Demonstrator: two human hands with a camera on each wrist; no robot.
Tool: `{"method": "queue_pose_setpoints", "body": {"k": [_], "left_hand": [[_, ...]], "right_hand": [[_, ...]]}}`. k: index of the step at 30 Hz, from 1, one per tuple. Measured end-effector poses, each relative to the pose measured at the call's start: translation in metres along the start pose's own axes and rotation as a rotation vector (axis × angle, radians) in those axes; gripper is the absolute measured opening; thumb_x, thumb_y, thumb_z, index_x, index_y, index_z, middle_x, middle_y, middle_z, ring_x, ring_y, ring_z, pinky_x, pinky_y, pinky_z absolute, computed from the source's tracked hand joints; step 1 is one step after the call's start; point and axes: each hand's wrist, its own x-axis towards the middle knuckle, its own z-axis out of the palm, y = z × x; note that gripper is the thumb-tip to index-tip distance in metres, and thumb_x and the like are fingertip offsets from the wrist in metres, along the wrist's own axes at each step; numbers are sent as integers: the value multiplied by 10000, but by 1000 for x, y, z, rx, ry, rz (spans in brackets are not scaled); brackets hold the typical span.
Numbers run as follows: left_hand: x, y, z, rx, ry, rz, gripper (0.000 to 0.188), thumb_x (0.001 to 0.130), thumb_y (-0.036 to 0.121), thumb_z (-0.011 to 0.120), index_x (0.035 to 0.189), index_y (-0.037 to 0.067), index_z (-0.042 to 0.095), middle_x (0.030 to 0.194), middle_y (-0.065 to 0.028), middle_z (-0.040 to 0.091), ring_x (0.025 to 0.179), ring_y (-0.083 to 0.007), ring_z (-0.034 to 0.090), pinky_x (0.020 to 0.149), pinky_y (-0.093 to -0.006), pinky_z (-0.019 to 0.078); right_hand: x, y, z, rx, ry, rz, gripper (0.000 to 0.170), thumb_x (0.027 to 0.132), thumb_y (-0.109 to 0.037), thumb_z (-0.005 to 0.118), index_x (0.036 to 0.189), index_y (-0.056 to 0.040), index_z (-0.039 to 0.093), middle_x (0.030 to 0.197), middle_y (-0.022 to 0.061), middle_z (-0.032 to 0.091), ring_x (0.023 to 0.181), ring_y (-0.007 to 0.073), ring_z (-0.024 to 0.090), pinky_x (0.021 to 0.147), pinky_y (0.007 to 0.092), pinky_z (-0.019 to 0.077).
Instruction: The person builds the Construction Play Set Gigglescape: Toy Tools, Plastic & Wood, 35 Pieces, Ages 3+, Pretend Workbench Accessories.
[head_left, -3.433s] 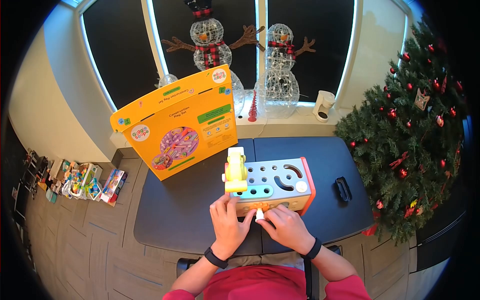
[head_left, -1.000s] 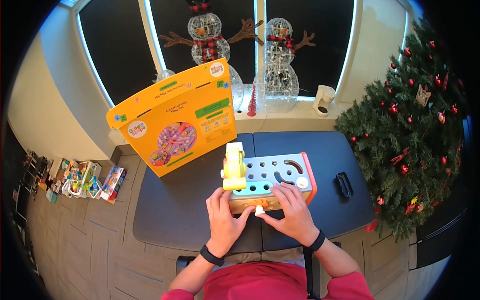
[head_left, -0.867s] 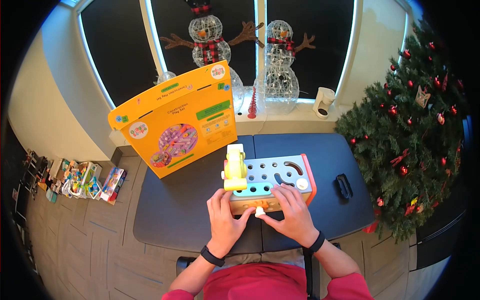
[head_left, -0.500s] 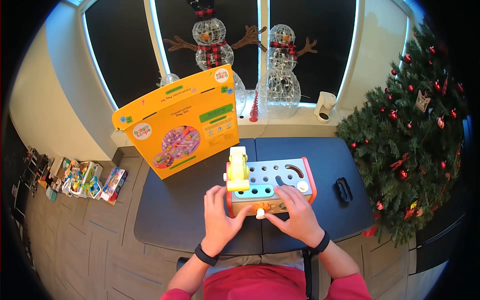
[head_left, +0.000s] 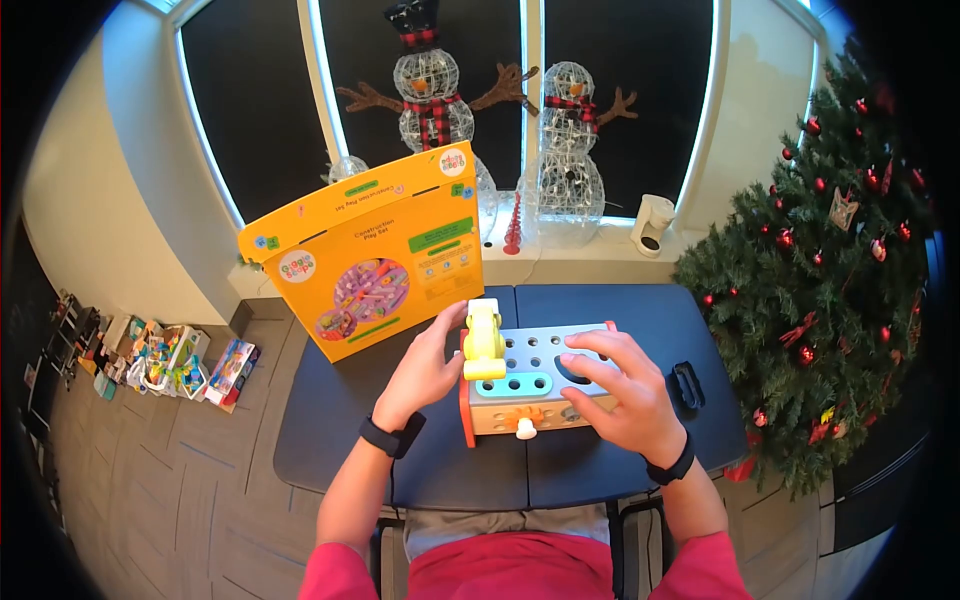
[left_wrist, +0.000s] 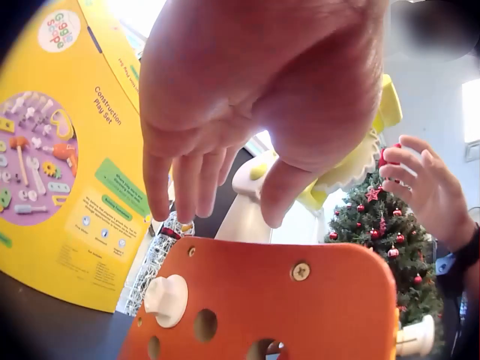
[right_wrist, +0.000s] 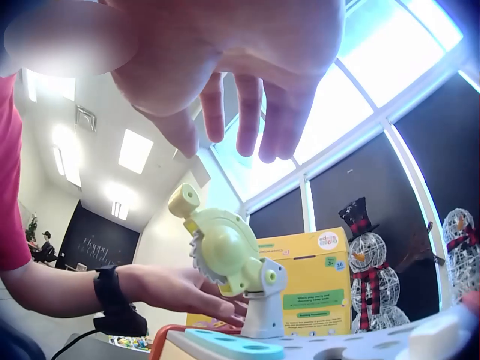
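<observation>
A toy workbench [head_left: 560, 345] with a grey, hole-studded top and red end panels [left_wrist: 247, 292] stands on the table. At its left end a yellow toy circular saw [right_wrist: 225, 247] sits on a white mount. On the front face, an orange gear [head_left: 522, 414] shows behind a white toy screw [head_left: 526, 429]. My left hand [head_left: 427, 362] is beside the saw at the left end, fingers extended and thumb apart, holding nothing. Over the bench's right part my right hand [head_left: 637, 398] hovers with spread fingers, also holding nothing. A white bolt head [left_wrist: 166, 300] protrudes from the left red panel.
A tall yellow play-set box [head_left: 370, 260] stands at the table's back left. A black strap-like loop [head_left: 688, 385] lies at the right on the dark table [head_left: 440, 470]. Beyond the table's right side is a decorated Christmas tree [head_left: 820, 270].
Both hands have left the white screw at the front. The left hand moved up and left to beside the saw; the right hand moved right, over the bench.
</observation>
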Motion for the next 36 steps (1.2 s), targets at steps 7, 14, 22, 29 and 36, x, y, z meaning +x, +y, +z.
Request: {"method": "queue_pose_setpoints", "body": {"k": [7,14,22,29,36], "left_hand": [[10,9,9,-136,2,21,511,917,-46,658,1420,-17,569,1207,-211,761,1161,-386,728,1006,-416,560],[6,5,15,-26,98,-10,370,898,-15,708,1263,-25,650,1065,-218,771,1018,-369,753,902,-414,577],[-7,14,17,-3,171,-4,325,890,0,721,1207,-45,665,1037,-223,765,994,-380,753,886,-406,583],[-10,8,18,-35,163,20,333,889,3,716,1217,-32,670,1059,-216,745,1005,-387,741,894,-407,578],[-10,2,16,-33,119,39,372,883,-15,699,1252,-31,660,1072,-223,736,1021,-399,730,911,-410,570]], "right_hand": [[21,-10,13,78,-27,-134,393,828,-49,845,1208,-87,751,1210,116,706,1071,333,695,903,427,589],[31,-17,27,77,-44,-245,418,782,-32,859,1183,-75,752,1127,114,727,1033,318,706,859,422,601],[24,-18,32,82,-96,-217,462,783,4,739,1238,-80,739,1151,95,689,1086,308,688,911,428,607],[22,-19,36,95,-94,-180,486,793,5,766,1270,-79,733,1170,100,679,1080,312,684,890,419,610],[23,-21,40,111,-78,-170,479,801,35,758,1268,-66,728,1173,99,670,1090,312,670,911,421,595]]}}
